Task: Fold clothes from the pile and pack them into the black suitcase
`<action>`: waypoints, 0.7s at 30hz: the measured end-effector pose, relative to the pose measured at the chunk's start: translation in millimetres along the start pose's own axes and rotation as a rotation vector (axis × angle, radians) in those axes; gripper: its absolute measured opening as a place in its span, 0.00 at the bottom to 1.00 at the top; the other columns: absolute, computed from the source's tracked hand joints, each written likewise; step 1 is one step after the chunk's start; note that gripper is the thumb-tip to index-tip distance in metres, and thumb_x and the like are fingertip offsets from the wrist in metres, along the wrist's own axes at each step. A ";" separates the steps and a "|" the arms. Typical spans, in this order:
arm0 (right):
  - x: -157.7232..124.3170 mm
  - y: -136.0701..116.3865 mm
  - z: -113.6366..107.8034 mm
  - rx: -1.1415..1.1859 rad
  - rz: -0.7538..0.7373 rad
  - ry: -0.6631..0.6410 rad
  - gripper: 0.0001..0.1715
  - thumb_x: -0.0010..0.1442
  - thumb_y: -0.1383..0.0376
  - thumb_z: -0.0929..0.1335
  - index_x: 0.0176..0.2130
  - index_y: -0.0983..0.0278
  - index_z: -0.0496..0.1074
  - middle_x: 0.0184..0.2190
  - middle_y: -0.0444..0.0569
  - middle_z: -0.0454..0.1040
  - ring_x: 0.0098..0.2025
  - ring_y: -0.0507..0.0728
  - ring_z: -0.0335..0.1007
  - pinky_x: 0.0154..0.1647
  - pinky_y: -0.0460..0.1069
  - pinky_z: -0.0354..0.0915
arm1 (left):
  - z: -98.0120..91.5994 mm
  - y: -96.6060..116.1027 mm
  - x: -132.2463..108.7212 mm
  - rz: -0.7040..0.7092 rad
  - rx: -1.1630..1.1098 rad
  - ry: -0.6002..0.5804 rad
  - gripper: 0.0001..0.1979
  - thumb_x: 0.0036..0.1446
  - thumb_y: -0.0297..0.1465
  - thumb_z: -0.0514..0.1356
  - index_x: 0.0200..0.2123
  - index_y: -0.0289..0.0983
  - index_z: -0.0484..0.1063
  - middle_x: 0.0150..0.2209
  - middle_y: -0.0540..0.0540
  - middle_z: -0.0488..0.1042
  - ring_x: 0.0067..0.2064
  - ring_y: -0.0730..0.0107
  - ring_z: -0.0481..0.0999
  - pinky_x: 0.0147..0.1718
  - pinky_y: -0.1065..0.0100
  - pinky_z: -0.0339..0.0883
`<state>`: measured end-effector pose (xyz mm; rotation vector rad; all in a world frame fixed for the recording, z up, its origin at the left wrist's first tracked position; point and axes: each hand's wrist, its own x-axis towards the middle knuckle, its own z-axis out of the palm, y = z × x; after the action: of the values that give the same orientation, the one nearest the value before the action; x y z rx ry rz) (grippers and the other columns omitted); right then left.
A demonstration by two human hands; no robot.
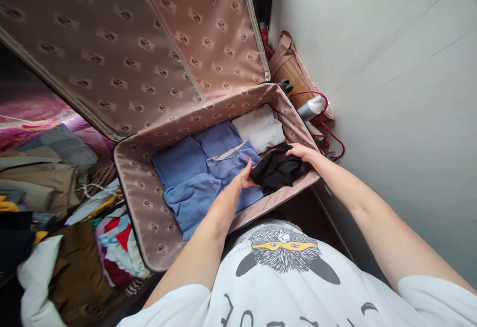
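Note:
An open suitcase point(141, 188) with tan patterned lining lies before me, its lid point(122, 39) raised at the back. Inside lie folded blue garments point(194, 188) and a folded white cloth point(261, 128). A black garment point(278, 170) rests at the suitcase's near right corner. My left hand point(244, 175) grips the black garment's left edge, fingers closed on it. My right hand point(300, 152) holds its far right edge.
A heap of mixed clothes point(67, 247) lies left of the suitcase. A woven bag point(292, 71), a grey bottle point(311, 108) and a red cord point(331, 135) sit against the pale wall point(391, 93) on the right.

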<state>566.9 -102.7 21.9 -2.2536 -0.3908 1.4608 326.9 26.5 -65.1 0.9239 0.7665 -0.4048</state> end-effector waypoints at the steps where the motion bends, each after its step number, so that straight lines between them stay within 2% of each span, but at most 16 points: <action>1: 9.2 1.8 2.3 -0.074 0.002 0.032 0.17 0.48 0.71 0.74 0.41 0.69 0.74 0.32 0.52 0.79 0.32 0.56 0.73 0.35 0.49 0.70 | 1.2 -6.6 3.0 -0.049 -0.073 0.024 0.35 0.64 0.62 0.48 0.42 0.36 0.75 0.42 0.37 0.81 0.45 0.53 0.82 0.43 0.52 0.76; 3: 22.9 3.4 5.3 -0.136 -0.003 0.055 0.18 0.47 0.70 0.75 0.40 0.70 0.75 0.35 0.54 0.79 0.34 0.57 0.73 0.38 0.49 0.69 | 2.9 -13.3 9.4 -0.142 -0.215 0.055 0.30 0.59 0.59 0.60 0.43 0.36 0.75 0.42 0.39 0.81 0.44 0.56 0.81 0.43 0.56 0.75; 6: 32.4 0.2 5.9 -0.196 -0.030 0.077 0.25 0.48 0.65 0.77 0.46 0.70 0.76 0.42 0.57 0.80 0.38 0.57 0.73 0.41 0.49 0.67 | 4.4 -12.0 17.7 -0.140 -0.195 0.118 0.24 0.46 0.43 0.75 0.41 0.35 0.76 0.36 0.43 0.81 0.39 0.62 0.80 0.39 0.65 0.73; 8: 31.1 -3.8 3.0 -0.224 -0.055 0.095 0.29 0.49 0.63 0.77 0.50 0.69 0.75 0.45 0.57 0.79 0.40 0.57 0.73 0.42 0.48 0.67 | 5.4 -7.6 20.0 -0.128 -0.173 0.137 0.22 0.41 0.33 0.77 0.39 0.35 0.76 0.32 0.47 0.80 0.36 0.64 0.79 0.37 0.68 0.71; 10: 21.5 -7.0 -3.6 -0.263 -0.084 0.102 0.28 0.49 0.64 0.76 0.50 0.69 0.75 0.44 0.56 0.79 0.39 0.56 0.72 0.41 0.47 0.66 | 6.7 -2.2 19.3 -0.120 -0.171 0.119 0.20 0.39 0.26 0.74 0.39 0.35 0.76 0.31 0.48 0.79 0.34 0.66 0.78 0.35 0.69 0.70; 12: 2.4 -8.6 -14.6 -0.309 -0.117 0.084 0.20 0.50 0.67 0.74 0.44 0.69 0.76 0.38 0.52 0.78 0.34 0.54 0.71 0.37 0.46 0.65 | 8.4 3.3 17.2 -0.120 -0.181 0.026 0.20 0.36 0.21 0.69 0.38 0.35 0.77 0.31 0.48 0.80 0.33 0.67 0.79 0.35 0.70 0.70; 14: -23.4 -9.9 -28.7 -0.323 -0.162 0.068 0.11 0.51 0.67 0.72 0.38 0.67 0.74 0.31 0.48 0.75 0.31 0.54 0.68 0.32 0.46 0.62 | 10.8 9.1 16.1 -0.116 -0.201 -0.154 0.22 0.33 0.19 0.65 0.37 0.35 0.78 0.32 0.47 0.82 0.32 0.67 0.79 0.34 0.69 0.71; 16: -48.3 -13.1 -42.3 -0.282 -0.209 0.064 0.08 0.53 0.64 0.71 0.35 0.65 0.72 0.28 0.45 0.73 0.29 0.53 0.66 0.29 0.46 0.60 | 13.5 15.3 17.8 -0.080 -0.239 -0.337 0.22 0.30 0.20 0.62 0.36 0.34 0.78 0.31 0.45 0.82 0.31 0.66 0.80 0.34 0.68 0.72; 17: -57.3 -15.9 -47.6 -0.262 -0.230 0.078 0.09 0.54 0.63 0.71 0.35 0.65 0.72 0.28 0.45 0.72 0.30 0.54 0.67 0.29 0.46 0.61 | 14.6 18.6 19.9 -0.051 -0.260 -0.386 0.21 0.30 0.21 0.62 0.35 0.33 0.78 0.31 0.45 0.82 0.31 0.65 0.80 0.34 0.68 0.72; 18: -62.6 -19.4 -51.2 -0.259 -0.247 0.109 0.10 0.55 0.62 0.71 0.37 0.65 0.73 0.30 0.45 0.73 0.32 0.54 0.68 0.31 0.46 0.63 | 15.4 22.0 22.6 -0.020 -0.265 -0.383 0.20 0.31 0.22 0.62 0.34 0.33 0.77 0.30 0.44 0.81 0.31 0.65 0.80 0.35 0.67 0.73; 19: -63.6 -23.3 -52.5 -0.278 -0.262 0.161 0.13 0.55 0.62 0.71 0.40 0.65 0.73 0.33 0.47 0.75 0.35 0.56 0.71 0.35 0.47 0.65 | 15.7 25.4 25.7 0.005 -0.227 -0.327 0.19 0.32 0.23 0.62 0.34 0.34 0.77 0.30 0.44 0.81 0.30 0.65 0.80 0.35 0.66 0.73; 21: -53.5 -31.0 -47.7 -0.386 -0.284 0.289 0.20 0.56 0.65 0.71 0.50 0.65 0.73 0.44 0.53 0.78 0.45 0.60 0.74 0.46 0.50 0.68 | 15.0 31.6 31.9 0.017 -0.047 -0.103 0.16 0.38 0.26 0.62 0.36 0.34 0.77 0.30 0.43 0.80 0.32 0.63 0.80 0.37 0.64 0.74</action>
<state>588.5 -109.2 96.6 -2.5256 -0.9199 0.9614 374.0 31.8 -65.5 0.8582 0.6709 -0.4148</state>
